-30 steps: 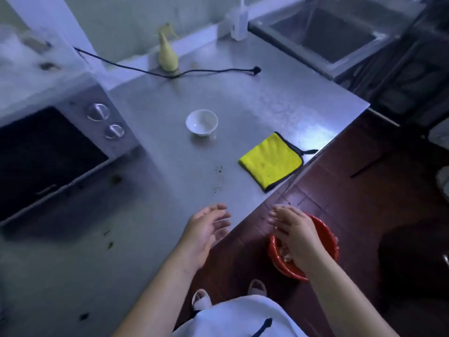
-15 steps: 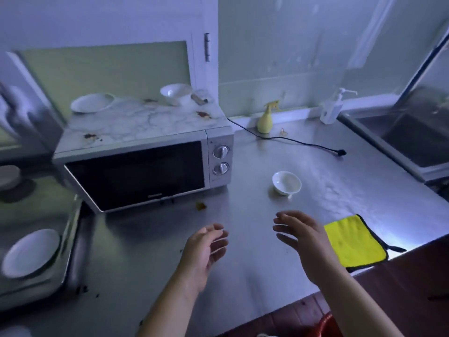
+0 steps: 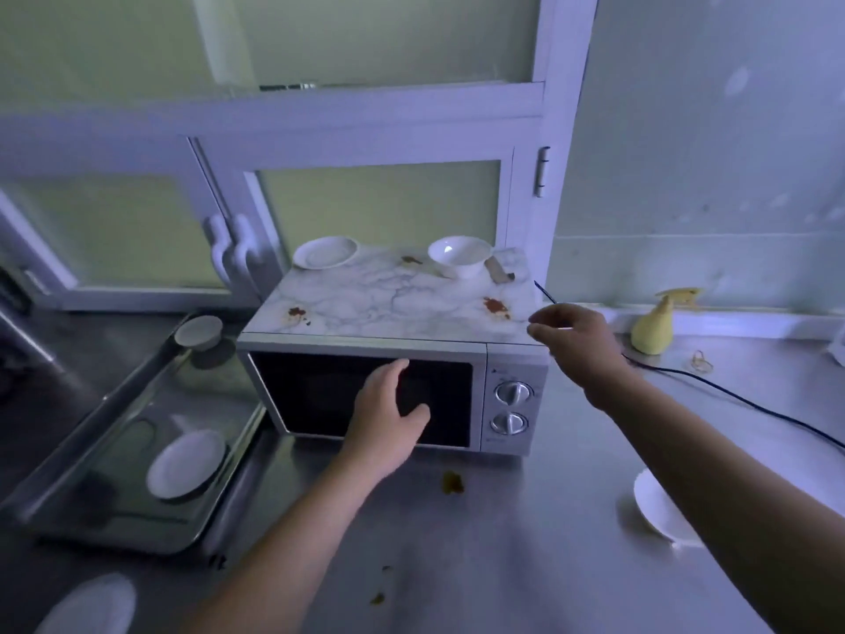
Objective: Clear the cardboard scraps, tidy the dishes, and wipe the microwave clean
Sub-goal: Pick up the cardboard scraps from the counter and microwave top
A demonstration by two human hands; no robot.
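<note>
Now | right hand nearer: fingers loosely curled, empty, at microwave top's right edge | cardboard scrap at its 11 o'clock, touching bowl, long axis 11-to-5 | left hand relaxed, empty, before the microwave's front.

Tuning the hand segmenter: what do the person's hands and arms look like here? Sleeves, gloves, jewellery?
Left hand and right hand are bare: no gloves, and no rings or watch visible. Left forearm and right forearm are uncovered to the frame edge, with no sleeve, strap or marking in view. The light is dim, so fine detail is uncertain.
</note>
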